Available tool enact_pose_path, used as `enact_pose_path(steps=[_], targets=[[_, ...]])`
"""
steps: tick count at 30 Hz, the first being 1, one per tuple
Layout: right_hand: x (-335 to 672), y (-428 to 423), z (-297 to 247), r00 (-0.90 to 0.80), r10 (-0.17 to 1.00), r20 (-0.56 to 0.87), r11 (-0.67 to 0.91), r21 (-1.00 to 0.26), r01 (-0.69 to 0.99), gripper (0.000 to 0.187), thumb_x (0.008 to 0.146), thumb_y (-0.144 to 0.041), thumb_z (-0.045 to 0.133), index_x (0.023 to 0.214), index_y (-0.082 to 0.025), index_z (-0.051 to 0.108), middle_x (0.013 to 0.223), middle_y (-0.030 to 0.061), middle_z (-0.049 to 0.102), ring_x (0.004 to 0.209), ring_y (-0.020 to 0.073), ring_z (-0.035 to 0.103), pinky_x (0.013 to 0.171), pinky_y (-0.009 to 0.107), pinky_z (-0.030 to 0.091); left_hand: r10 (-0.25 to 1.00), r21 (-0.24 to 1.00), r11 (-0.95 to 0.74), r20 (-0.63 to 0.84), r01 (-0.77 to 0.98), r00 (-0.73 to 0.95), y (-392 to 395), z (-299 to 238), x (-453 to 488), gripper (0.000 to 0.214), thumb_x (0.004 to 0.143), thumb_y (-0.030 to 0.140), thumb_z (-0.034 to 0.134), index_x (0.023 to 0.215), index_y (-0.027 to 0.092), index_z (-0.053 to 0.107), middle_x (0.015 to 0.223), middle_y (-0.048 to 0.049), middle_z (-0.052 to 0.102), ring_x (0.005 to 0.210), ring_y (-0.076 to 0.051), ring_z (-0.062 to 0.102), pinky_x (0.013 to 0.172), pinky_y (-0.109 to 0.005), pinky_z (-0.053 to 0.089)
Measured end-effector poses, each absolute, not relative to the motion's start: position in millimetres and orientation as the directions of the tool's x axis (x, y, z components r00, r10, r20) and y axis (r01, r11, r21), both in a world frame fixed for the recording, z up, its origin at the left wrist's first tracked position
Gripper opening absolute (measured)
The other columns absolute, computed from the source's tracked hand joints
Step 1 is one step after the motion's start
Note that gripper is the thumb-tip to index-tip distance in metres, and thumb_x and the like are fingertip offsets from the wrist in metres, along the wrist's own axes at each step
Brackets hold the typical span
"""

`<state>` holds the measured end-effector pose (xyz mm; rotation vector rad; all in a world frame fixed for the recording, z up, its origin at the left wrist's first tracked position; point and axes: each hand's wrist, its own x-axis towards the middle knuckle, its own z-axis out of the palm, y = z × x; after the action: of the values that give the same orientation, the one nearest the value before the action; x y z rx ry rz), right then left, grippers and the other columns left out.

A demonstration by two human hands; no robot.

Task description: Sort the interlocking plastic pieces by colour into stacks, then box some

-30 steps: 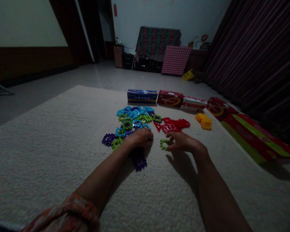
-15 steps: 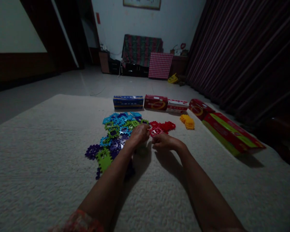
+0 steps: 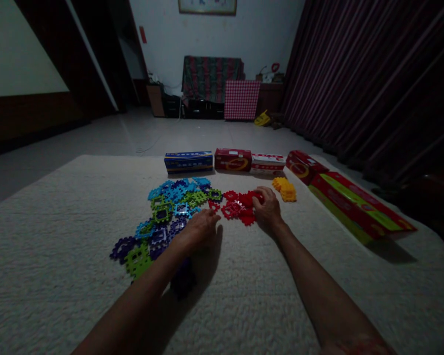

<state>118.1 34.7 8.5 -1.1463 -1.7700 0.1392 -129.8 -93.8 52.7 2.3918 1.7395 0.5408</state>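
Note:
My right hand (image 3: 268, 208) is closed at the right side of a cluster of red toothed plastic building pieces (image 3: 234, 209), its thumb and forefinger pinching a red piece (image 3: 252, 198). Left of that cluster, my left hand (image 3: 204, 223) hovers low with its fingers stretched out and nothing visible in them. Just beyond its fingertips lies a small red piece (image 3: 214, 205). Beside and partly under my left forearm spreads a heap of similar pieces: light blue (image 3: 168, 191), green (image 3: 137, 261) and dark purple (image 3: 123, 248).
Yellow pieces (image 3: 285, 189) sit stacked on the pale quilted mat (image 3: 244, 296). Behind stand a blue box (image 3: 188, 162), a red box (image 3: 232, 160) and a white-and-red box (image 3: 268, 163). Along the right lie another red box (image 3: 304, 165) and a long red-and-green box (image 3: 358, 204).
My right hand has moved right and forward onto the red pieces. My left hand has drawn back slightly to the left, apart from the right. The view has shifted a little.

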Motion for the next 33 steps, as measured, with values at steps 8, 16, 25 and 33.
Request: enact_pose_path(steps=[8,16,25,33], targets=[[125.9,38.9,-11.1,-0.034,0.781,0.623,0.477,-0.561,0.677,0.038,0.083,-0.034,0.056,0.115,-0.015,0.067,0.136,0.0195,0.058,0.129,0.0319,0.051,0.115,0.053,0.038,0.944,0.541,-0.148,0.326,0.828,-0.044,-18.8,38.7,-41.4,0.042,0.088,0.008,0.046,0.126,0.016,0.062,0.129,-0.0133,0.065,0.123,-0.023,0.058,0.109,-0.037,0.045],[123.6,40.7,-10.7,-0.148,0.814,0.562,0.489,-0.525,0.697,0.033,0.081,-0.03,0.055,0.11,-0.02,0.068,0.123,0.0139,0.068,0.118,0.0309,0.057,0.105,0.053,0.046,0.964,0.53,-0.043,0.245,0.847,-0.104,-14.4,26.0,-24.8,0.03,0.095,0.022,0.044,0.113,0.018,0.067,0.127,-0.0123,0.065,0.125,-0.027,0.053,0.107,-0.041,0.041],[127.4,33.6,0.8,-0.08,0.851,0.52,0.437,-0.614,0.658,0.021,0.07,-0.026,0.055,0.088,-0.022,0.066,0.092,0.0094,0.069,0.091,0.0268,0.062,0.09,0.044,0.052,0.94,0.562,-0.141,0.333,0.815,-0.067,-17.1,21.7,-28.7,0.021,0.093,0.024,0.051,0.096,0.019,0.071,0.104,-0.01,0.07,0.108,-0.025,0.059,0.101,-0.04,0.045],[127.8,29.7,4.7,-0.021,0.879,0.476,0.387,-0.686,0.617,0.019,0.073,-0.025,0.051,0.082,-0.022,0.067,0.091,0.0083,0.071,0.09,0.0259,0.063,0.091,0.043,0.051,0.916,0.531,-0.294,0.394,0.795,0.076,-25.0,14.6,-47.3,0.018,0.093,0.018,0.05,0.094,0.021,0.069,0.104,-0.0077,0.068,0.107,-0.022,0.058,0.102,-0.04,0.044]])
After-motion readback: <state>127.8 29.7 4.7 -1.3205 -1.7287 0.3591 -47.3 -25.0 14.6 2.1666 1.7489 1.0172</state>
